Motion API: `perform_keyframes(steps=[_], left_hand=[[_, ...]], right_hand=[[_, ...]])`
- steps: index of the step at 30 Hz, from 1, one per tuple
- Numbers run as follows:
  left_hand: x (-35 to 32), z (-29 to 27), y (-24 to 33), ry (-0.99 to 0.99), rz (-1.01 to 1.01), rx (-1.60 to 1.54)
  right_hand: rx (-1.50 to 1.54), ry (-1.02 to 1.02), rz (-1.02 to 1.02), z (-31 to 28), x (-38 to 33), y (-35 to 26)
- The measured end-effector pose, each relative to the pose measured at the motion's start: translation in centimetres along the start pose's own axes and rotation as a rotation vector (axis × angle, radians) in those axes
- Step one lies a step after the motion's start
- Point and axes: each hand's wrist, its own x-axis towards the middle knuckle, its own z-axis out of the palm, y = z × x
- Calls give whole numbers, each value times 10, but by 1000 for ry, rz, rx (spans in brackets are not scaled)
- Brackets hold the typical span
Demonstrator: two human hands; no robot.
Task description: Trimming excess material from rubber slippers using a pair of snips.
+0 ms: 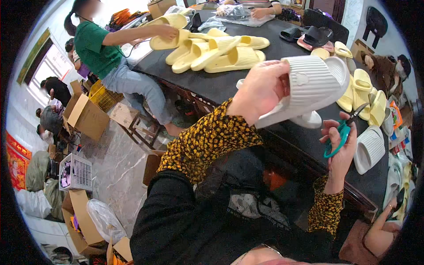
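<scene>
Both hands grip — left hand [261,88] a white slipper [309,88], right hand [340,145] green-handled scissors [342,132].

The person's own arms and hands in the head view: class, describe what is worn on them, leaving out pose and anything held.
Both forearms wear long sleeves in a black fabric densely speckled with yellow-orange, ending at the wrists. The left hand and right hand are bare: no gloves. No rings or watch can be made out. The upper body wears a dark garment.

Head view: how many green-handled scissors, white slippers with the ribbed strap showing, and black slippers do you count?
Scissors, in the right hand: 1
White slippers, ribbed strap showing: 2 (one in the left hand, one on the table)
Black slippers: 2
Total: 5
</scene>
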Motion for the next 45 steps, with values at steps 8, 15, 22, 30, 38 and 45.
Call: perform_keyframes(steps=[8,15,22,30,38,45], left_hand=[[4,3,-29,1,-291,70],[14,-3,-25,-108,-391,456],[34,-4,-11,-16,-503,428],[46,32,24,-216,-192,1139],[1,44,20,-239,1034,1586],[1,-27,-17,-212,656,1684]], right_hand=[[-294,165,-193,-39,16,1],[-324,14,-304,-60,15,6],[-438,-198,-441,-58,32,20],[-360,-61,-323,-56,43,34],[-214,16,-58,-61,64,45],[-93,0,110,-64,68,40]])
